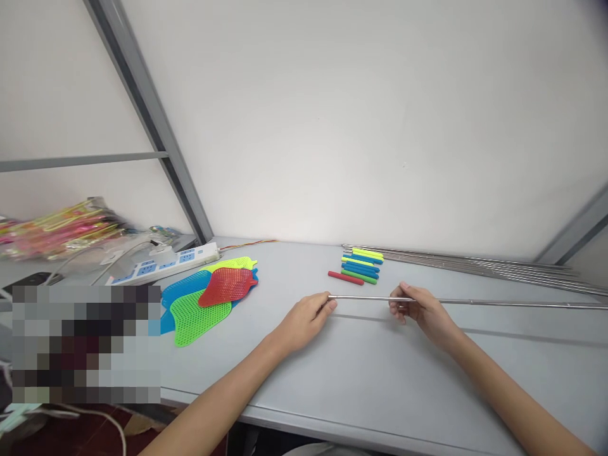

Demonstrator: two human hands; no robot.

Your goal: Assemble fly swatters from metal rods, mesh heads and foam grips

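Note:
A thin telescopic metal rod (503,303) stretches level above the grey table, running out past the right edge of view. My left hand (308,316) is closed in a pinch on the rod's left end. Farther along, my right hand (420,310) has its fingers curled around the rod. Just behind the hands lies a pile of coloured handle grips in yellow and blue, with a green grip (360,277) and a red grip (346,277) in front. To the left, perforated fly swatter heads overlap: a red head (228,286), a green head (199,316), and blue and yellow ones.
Several metal rods (456,263) lie along the wall at the back right. A white power strip (166,266) with plugged cables sits at the left. Bagged colourful items (66,231) are piled beyond the grey frame post (156,126). A pixelated patch hides the lower left.

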